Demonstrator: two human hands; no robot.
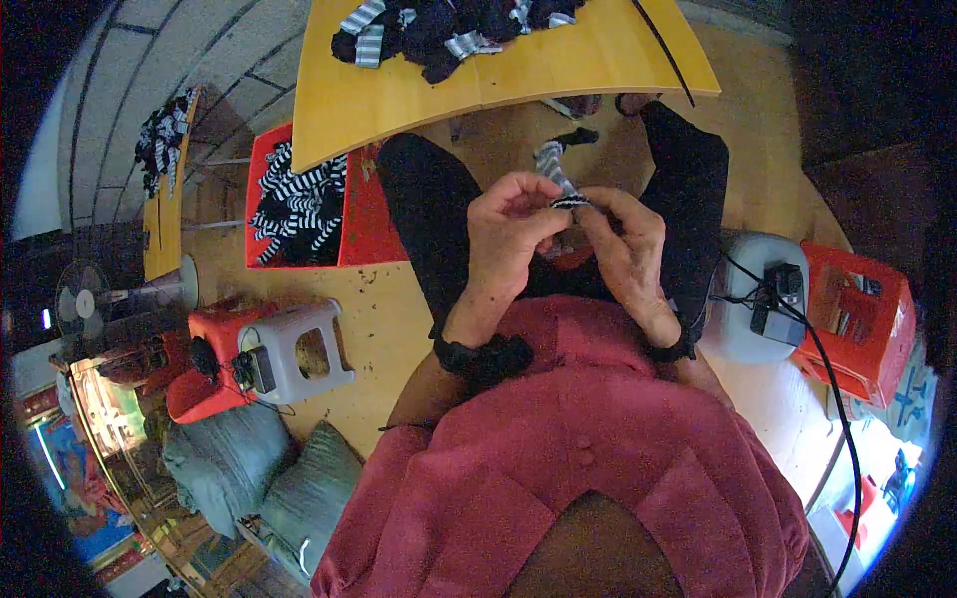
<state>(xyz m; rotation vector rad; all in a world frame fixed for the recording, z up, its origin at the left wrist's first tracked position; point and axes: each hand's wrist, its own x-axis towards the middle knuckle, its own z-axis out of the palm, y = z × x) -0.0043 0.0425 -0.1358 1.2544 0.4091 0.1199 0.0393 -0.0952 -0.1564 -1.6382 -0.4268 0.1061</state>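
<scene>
Over the lap [546, 279], left hand [506, 231], right hand [630, 241] angled inward, fingers [530, 186] pinching striped sock [552, 167]

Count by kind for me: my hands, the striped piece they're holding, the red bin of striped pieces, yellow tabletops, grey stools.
Left hand and right hand: 2
Held striped piece: 1
Red bin: 1
Yellow tabletops: 2
Grey stools: 2
Total: 8

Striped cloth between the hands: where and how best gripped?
Probably pinch the near edge of the striped cloth, from left and right: the left hand and right hand meet there, while its narrow length extends away to a dark end.
</scene>
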